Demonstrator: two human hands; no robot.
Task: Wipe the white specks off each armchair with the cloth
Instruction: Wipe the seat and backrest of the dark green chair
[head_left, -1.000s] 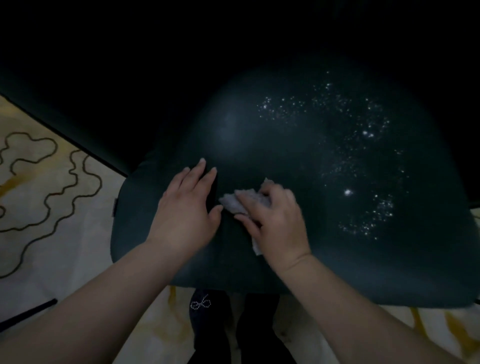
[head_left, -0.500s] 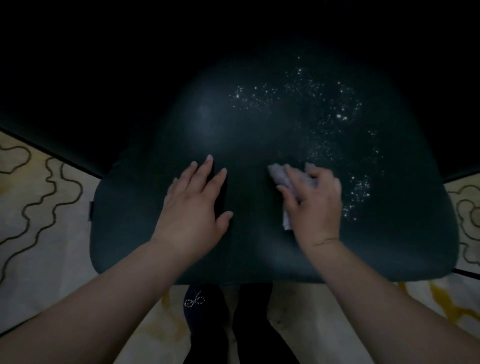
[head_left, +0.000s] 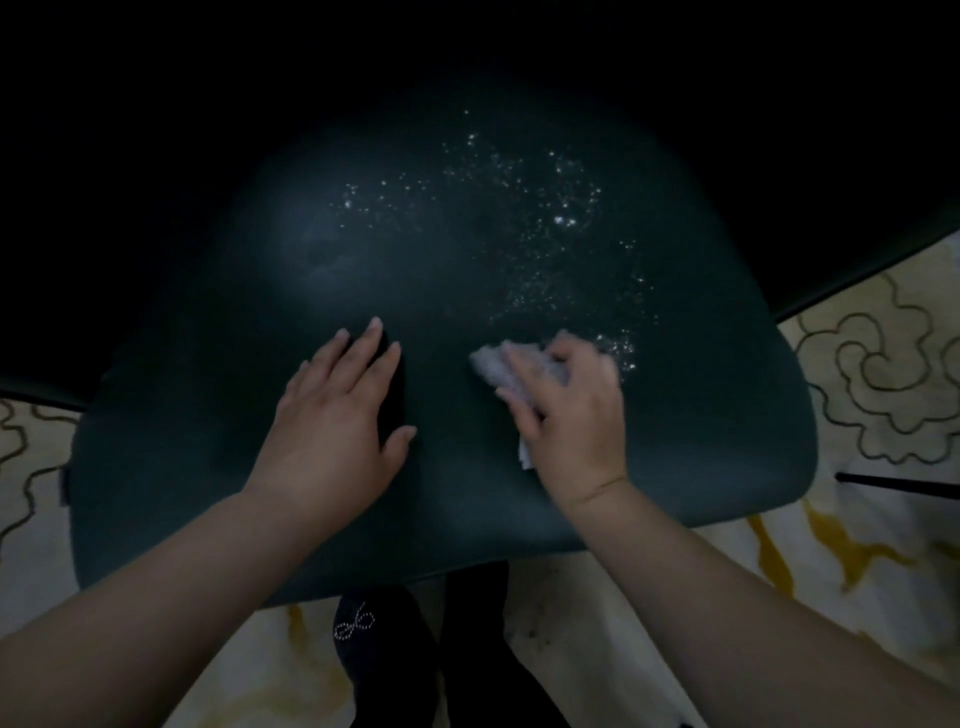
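On the dark teal upholstered armchair seat (head_left: 208, 467) we log: our left hand (head_left: 332, 431), fingers spread flat near its middle; our right hand (head_left: 571, 415) beside it, fingers curled round a crumpled white cloth (head_left: 493, 366) pressed to the seat; scattered white specks (head_left: 545, 218) beyond the cloth toward the seat's back.

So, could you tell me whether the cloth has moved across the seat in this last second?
Yes: the cloth moved right, away from the resting left hand.

dark armchair seat (head_left: 208, 467); white specks (head_left: 545, 218), cloth (head_left: 498, 366)
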